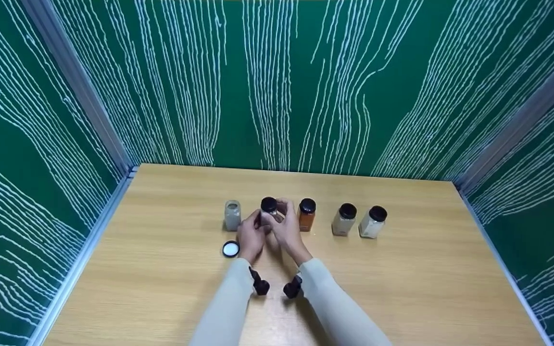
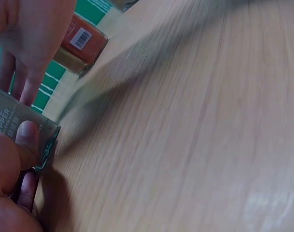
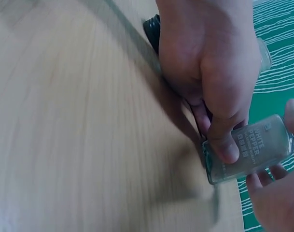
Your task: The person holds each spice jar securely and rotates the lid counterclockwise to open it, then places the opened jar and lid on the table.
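Both hands hold one small glass jar (image 1: 269,207) with a black cap, just above the wooden table (image 1: 402,288). Its label reads WHITE PEPPER in the right wrist view (image 3: 255,147). My left hand (image 1: 257,222) grips the jar's body, its thumb (image 2: 27,137) pressed on the glass (image 2: 19,121). My right hand (image 1: 279,211) curls round the jar from the other side, fingers near the cap. In the right wrist view the left hand (image 3: 209,72) covers most of the jar, and the right hand's fingertips (image 3: 272,193) touch its lower edge.
An uncapped clear jar (image 1: 232,215) stands left of the hands, its loose lid (image 1: 231,249) lying white side up in front. To the right stand an orange-filled jar (image 1: 306,214) and two pale capped jars (image 1: 345,218) (image 1: 373,222). Green patterned walls (image 1: 277,96) enclose three sides.
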`<state>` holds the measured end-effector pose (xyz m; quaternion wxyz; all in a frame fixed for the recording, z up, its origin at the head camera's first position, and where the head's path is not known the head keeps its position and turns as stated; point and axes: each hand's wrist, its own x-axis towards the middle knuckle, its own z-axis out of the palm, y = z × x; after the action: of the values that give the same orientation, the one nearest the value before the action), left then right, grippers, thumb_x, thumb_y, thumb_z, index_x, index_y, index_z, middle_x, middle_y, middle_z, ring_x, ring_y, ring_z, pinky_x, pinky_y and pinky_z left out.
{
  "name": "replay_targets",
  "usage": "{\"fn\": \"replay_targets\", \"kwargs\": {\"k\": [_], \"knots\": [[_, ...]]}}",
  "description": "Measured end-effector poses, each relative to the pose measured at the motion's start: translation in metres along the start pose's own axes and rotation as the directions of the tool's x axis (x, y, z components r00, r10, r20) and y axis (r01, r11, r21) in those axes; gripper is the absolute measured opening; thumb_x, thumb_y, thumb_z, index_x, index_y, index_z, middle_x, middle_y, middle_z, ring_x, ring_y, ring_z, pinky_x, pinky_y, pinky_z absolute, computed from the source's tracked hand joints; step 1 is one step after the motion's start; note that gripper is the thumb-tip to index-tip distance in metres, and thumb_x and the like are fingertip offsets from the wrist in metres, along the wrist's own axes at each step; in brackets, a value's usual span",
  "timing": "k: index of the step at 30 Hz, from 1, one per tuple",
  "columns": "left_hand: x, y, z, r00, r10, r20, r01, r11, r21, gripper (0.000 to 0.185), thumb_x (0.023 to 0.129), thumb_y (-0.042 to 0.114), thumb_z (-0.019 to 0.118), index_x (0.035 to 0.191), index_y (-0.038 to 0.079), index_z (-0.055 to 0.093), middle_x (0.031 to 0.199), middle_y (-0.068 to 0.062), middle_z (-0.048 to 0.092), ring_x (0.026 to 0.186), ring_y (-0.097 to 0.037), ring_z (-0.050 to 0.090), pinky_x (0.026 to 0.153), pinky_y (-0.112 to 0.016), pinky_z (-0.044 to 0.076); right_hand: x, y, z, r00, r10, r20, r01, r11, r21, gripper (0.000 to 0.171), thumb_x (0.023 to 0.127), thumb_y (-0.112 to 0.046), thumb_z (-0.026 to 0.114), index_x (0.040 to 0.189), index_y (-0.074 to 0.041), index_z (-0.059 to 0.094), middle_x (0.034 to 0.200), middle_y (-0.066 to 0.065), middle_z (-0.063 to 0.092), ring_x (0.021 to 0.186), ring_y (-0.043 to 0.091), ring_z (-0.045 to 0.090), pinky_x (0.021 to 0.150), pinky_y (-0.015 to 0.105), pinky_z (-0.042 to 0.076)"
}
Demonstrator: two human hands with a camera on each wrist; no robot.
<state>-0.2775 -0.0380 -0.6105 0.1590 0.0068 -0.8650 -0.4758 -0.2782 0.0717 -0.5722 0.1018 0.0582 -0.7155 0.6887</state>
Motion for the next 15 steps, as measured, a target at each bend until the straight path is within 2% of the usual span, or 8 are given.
{"fn": "replay_targets", "kwargs": {"k": [4, 11, 15], "knots": [[-0.0002, 0.0006, 0.0004, 1.000, -0.027, 0.008, 0.027, 1.000, 0.007, 0.048, 0.084, 0.006, 0.076, 0.131, 0.008, 0.070, 0.120, -0.013, 0.073, 0.113, -0.035, 0.068, 0.092, -0.049, 0.052, 0.0002, 0.0013, -0.0001, 1.000, -0.009, -0.011, 0.009, 0.999, -0.035, 0.039, 0.094, 0.008, 0.065, 0.129, 0.006, 0.047, 0.132, 0.026, 0.057, 0.131, 0.039, 0.053, 0.109, 0.046, 0.045], [0.0022, 0.0002, 0.0003, 1.000, -0.010, 0.001, 0.010, 1.000, -0.019, 0.047, 0.082, 0.005, 0.078, 0.129, 0.011, 0.071, 0.117, -0.011, 0.075, 0.112, -0.033, 0.069, 0.092, -0.048, 0.052, 0.0005, 0.0000, -0.0037, 0.996, -0.049, 0.078, 0.053, 0.997, -0.055, 0.041, 0.100, 0.012, 0.049, 0.141, 0.006, 0.049, 0.143, 0.027, 0.053, 0.137, 0.042, 0.048, 0.113, 0.050, 0.040], [0.0014, 0.0003, 0.0002, 1.000, -0.007, 0.007, 0.007, 1.000, -0.002, 0.046, 0.082, 0.007, 0.078, 0.127, 0.013, 0.072, 0.116, -0.011, 0.075, 0.110, -0.034, 0.069, 0.089, -0.049, 0.053, -0.0010, -0.0017, -0.0047, 0.996, -0.006, 0.090, 0.012, 0.997, -0.071, 0.051, 0.098, 0.008, 0.057, 0.148, 0.004, 0.044, 0.147, 0.026, 0.050, 0.139, 0.039, 0.047, 0.113, 0.045, 0.040]]}}
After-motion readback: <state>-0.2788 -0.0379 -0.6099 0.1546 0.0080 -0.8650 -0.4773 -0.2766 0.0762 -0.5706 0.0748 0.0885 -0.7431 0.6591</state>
